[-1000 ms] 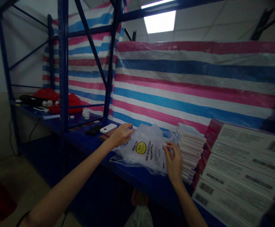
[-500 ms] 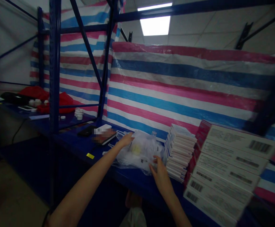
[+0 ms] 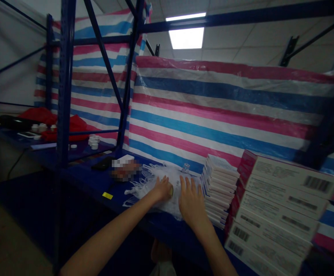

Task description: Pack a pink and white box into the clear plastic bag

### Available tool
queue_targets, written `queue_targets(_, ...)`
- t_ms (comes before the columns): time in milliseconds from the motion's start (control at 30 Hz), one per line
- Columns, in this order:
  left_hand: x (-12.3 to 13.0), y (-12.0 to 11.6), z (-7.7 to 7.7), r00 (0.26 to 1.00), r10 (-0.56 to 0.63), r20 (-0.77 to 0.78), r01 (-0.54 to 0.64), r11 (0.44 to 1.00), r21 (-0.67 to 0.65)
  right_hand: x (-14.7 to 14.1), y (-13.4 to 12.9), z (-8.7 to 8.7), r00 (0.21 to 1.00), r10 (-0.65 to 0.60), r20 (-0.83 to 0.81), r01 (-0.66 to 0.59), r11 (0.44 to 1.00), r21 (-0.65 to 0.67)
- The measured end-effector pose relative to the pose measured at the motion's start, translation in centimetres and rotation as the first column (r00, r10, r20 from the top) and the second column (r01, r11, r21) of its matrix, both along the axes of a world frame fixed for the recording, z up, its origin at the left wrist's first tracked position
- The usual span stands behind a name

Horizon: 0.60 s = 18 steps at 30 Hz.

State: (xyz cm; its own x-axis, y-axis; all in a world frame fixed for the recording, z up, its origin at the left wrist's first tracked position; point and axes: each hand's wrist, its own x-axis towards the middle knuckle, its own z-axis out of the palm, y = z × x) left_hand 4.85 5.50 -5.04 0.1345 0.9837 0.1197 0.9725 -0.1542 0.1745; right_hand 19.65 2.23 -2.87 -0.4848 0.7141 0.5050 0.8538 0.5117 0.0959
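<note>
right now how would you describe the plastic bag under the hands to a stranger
Find the blue shelving backed by a pink, white and blue striped tarpaulin. On its shelf, left of a stack of white boxes, lies a clear plastic bag pressed flat under the left hand and right hand. Unlike the boxes, it is crumpled and see-through.

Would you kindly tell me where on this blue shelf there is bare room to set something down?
Bare blue shelf shows left of the plastic bag, between the black phone and the yellow label. It's crowded rightward, where the bag meets the stack of white boxes beside the larger barcoded boxes.
</note>
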Motion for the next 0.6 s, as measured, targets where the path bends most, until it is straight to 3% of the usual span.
queue_targets(100, -0.7, 0.9, 0.9, 0.997, 0.032, 0.064, -0.043, 0.984, 0.175, -1.1, 2.1, -0.7, 0.998, -0.043, 0.037, 0.05, 0.977, -0.205)
queue_targets(233, -2.4, 3.7, 1.7, 0.98, 0.09, 0.177, -0.143, 0.937, 0.317, -1.2, 4.7, -3.8, 0.997, -0.036, 0.071, 0.061, 0.912, -0.405)
queue_targets(400, -4.7, 7.1, 1.4, 0.975, 0.042, 0.22, -0.109, 0.947, 0.303, -0.4, 5.6, -5.5, 0.998, -0.057, -0.012, 0.047, 0.907, -0.418)
queue_targets(600, -6.8, 7.9, 2.3, 0.981, 0.029, 0.191, -0.089, 0.945, 0.314, -0.5, 5.8, -5.8, 0.998, -0.023, -0.053, -0.001, 0.912, -0.41)
